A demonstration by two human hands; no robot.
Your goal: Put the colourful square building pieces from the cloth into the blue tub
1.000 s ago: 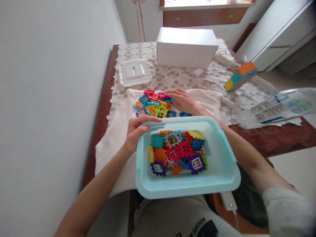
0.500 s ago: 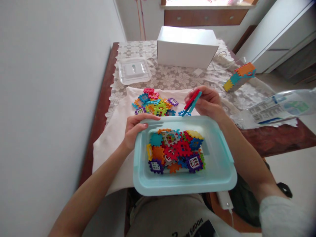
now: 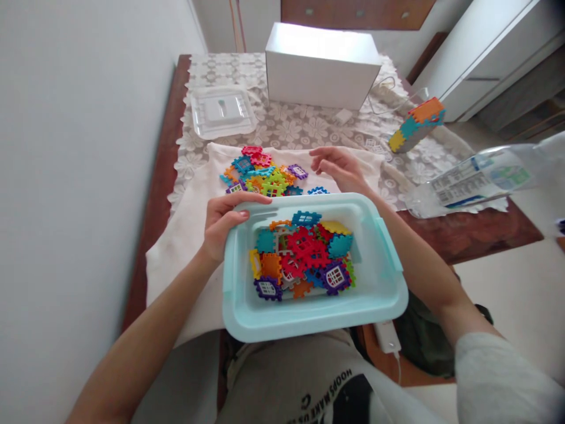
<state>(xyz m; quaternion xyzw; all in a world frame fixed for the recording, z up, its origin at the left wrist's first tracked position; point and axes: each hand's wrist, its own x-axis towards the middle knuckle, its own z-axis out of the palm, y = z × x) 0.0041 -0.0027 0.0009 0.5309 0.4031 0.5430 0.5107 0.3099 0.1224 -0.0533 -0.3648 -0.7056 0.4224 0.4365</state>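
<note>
pile of pieces (image 3: 274, 184) on the cloth (image 3: 183, 262), just left of the right hand (image 3: 342, 169), which hangs half-curled, seemingly holding nothing (palm turned from view); a purple piece (image 3: 298, 171) lies nearest it. left hand (image 3: 217, 231) grips the tub (image 3: 315, 331) at its far left corner, long axis running side to side. tub hides the pile's near edge.

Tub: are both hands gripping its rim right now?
No, only the left hand grips the tub; the right hand is beyond it, over the cloth.
</note>
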